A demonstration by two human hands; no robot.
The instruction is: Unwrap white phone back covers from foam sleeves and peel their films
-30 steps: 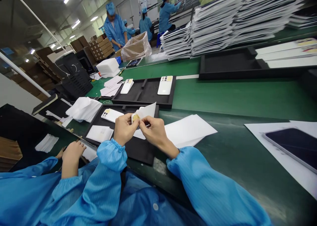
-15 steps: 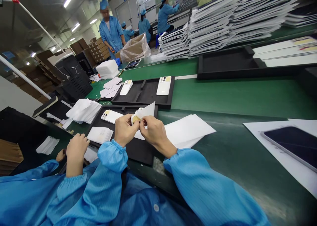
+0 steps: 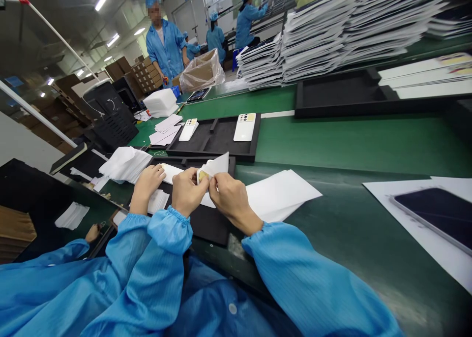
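Note:
My left hand (image 3: 188,192) is closed around a white phone (image 3: 199,173) with a yellow patch at its camera corner; the fingers cover most of it. A thin white sheet (image 3: 219,165) stands up tilted over the phone. At the sheet's lower edge, by the yellow patch, my right hand (image 3: 230,198) pinches with thumb and forefinger; the exact grip is partly hidden. Both hands are above a black tray (image 3: 214,226). Left of mine, a co-worker's hand (image 3: 149,182) touches another white phone (image 3: 171,172) lying in that tray.
Behind is a second black tray (image 3: 224,147) with white phones (image 3: 245,127). White paper (image 3: 282,194) lies right of my hands, and a dark-screened phone (image 3: 438,214) rests on paper farther right. Tall paper stacks (image 3: 317,42) stand at the back. A co-worker (image 3: 165,46) stands beyond the table.
The co-worker's hand beside me has moved up and right onto the white phone in the tray. My hands stay nearly in place; the thin sheet has shifted slightly left.

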